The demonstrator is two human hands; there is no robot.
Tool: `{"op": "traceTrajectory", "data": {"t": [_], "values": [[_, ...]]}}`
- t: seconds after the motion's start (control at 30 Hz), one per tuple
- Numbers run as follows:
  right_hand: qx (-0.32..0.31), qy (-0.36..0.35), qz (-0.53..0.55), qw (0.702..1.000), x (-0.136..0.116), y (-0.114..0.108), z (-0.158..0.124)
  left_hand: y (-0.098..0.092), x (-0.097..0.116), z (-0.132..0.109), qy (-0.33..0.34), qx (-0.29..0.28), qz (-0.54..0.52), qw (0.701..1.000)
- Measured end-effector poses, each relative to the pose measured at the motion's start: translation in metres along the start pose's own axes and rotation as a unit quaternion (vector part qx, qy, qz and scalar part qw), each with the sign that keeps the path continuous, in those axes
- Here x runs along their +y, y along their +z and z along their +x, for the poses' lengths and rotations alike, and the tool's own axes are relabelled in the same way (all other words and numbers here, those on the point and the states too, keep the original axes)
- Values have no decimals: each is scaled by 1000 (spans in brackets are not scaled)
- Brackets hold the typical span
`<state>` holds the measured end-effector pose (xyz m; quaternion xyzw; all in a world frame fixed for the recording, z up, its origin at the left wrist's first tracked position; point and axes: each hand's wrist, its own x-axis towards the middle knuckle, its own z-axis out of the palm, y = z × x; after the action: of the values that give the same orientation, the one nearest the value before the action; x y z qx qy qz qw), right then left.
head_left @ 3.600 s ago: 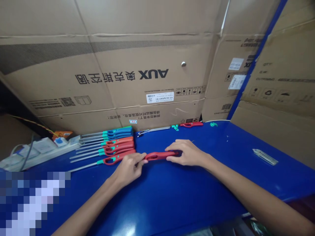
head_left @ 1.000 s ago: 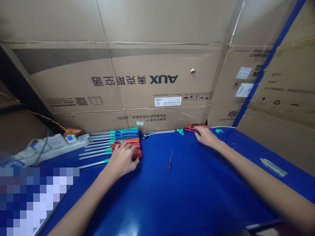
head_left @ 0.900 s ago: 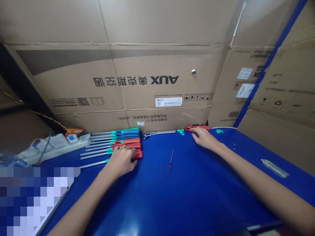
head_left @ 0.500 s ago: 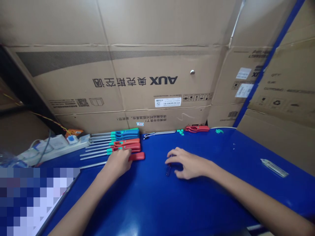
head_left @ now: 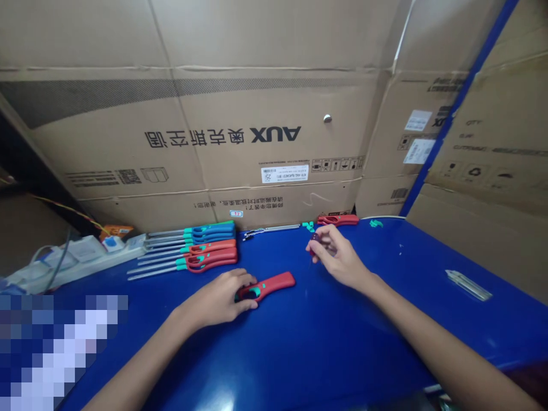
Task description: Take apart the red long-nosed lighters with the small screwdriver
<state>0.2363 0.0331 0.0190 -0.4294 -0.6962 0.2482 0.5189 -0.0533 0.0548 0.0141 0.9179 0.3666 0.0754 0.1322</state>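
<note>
My left hand [head_left: 231, 297] is closed around the trigger end of a red long-nosed lighter [head_left: 278, 282], over the blue table. The lighter's red handle points right, a green piece shows in its trigger opening, and its nozzle is hidden by my hand. My right hand [head_left: 338, 257] pinches a small dark purple, see-through piece [head_left: 314, 242] between thumb and fingers, raised above the table. Its exact kind I cannot make out. To the left of my hands lies a row of long-nosed lighters [head_left: 212, 257] with red, orange, blue and green handles and metal nozzles pointing left.
Along the back lie a metal rod with wires [head_left: 274, 229], green plastic bits [head_left: 375, 224] and another red lighter handle [head_left: 342, 220]. A clear plastic piece [head_left: 468, 285] rests at right. A white power strip [head_left: 128, 251] with plugs is at left. Cardboard [head_left: 214, 103] walls the back.
My left hand has drawn the red lighter away from the row, rightward and nearer. My right hand has picked the small dark piece off the table and lifted it.
</note>
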Motion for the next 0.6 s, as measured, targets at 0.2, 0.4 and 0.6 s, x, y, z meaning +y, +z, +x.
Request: {"op": "traceTrajectory", "data": {"t": [0.2,0.4,0.6], "values": [[83,52,136,986,6,5,2,12,4,3,20,45,-26,998],[65,45,153,985,9,18,-6,18,14,5,64,37,-20,997],[42,37,131,990,7,32,-15,23,22,6,81,39,-12,996]]}}
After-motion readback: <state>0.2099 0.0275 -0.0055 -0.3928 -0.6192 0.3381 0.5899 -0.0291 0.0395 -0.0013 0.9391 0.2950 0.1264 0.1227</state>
